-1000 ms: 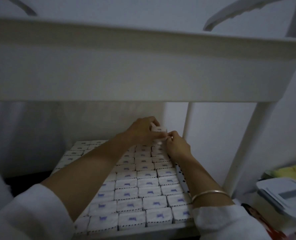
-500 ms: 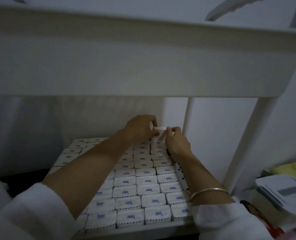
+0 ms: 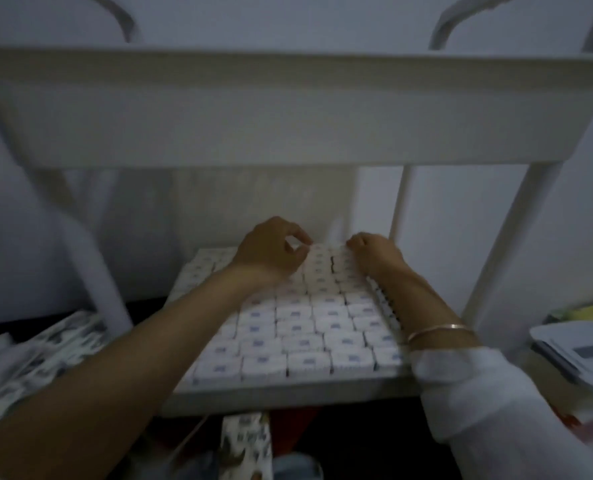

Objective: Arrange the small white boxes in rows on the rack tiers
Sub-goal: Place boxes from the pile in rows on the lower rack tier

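The small white boxes [image 3: 302,327] fill the lower tier [image 3: 288,393] in neat rows, so little seems left to do there. The left hand [image 3: 270,252] and right hand [image 3: 374,252] are at the tier's back row. Their fingers are bent, but it is too blurry to tell if they hold a box.

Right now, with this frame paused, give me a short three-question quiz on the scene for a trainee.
1. True or false: the small white boxes lie on the upper tier.
2. Which wrist wears the bracelet? A left, B right.
3. Fill in: the left hand and right hand are at the ___ row of boxes.
Key: 1 false, they fill the lower tier. 2 B. 3 back.
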Motion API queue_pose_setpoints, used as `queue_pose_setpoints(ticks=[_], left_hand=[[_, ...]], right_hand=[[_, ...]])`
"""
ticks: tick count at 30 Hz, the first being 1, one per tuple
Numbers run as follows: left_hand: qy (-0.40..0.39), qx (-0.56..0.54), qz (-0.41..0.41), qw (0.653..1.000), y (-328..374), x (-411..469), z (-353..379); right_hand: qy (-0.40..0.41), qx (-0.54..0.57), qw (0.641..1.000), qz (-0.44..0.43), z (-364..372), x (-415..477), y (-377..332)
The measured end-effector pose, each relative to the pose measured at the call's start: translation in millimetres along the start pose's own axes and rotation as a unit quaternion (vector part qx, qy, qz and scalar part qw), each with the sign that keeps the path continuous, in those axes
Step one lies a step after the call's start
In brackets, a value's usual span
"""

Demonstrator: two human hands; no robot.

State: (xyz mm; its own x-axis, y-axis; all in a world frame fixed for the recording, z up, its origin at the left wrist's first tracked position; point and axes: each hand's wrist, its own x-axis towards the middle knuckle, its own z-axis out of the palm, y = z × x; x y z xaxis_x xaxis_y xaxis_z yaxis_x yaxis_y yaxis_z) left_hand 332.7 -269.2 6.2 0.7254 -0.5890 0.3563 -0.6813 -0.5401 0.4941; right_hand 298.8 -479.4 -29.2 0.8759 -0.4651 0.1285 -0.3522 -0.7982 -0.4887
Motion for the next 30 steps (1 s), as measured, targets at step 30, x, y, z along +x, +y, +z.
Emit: queue_pose_setpoints(ticks=[30], left_hand=[[-0.144, 0.077, 0.009, 0.987, 27, -262, -18]], right_hand=[[-0.21, -0.148, 0.953, -0.159, 2, -300, -32]])
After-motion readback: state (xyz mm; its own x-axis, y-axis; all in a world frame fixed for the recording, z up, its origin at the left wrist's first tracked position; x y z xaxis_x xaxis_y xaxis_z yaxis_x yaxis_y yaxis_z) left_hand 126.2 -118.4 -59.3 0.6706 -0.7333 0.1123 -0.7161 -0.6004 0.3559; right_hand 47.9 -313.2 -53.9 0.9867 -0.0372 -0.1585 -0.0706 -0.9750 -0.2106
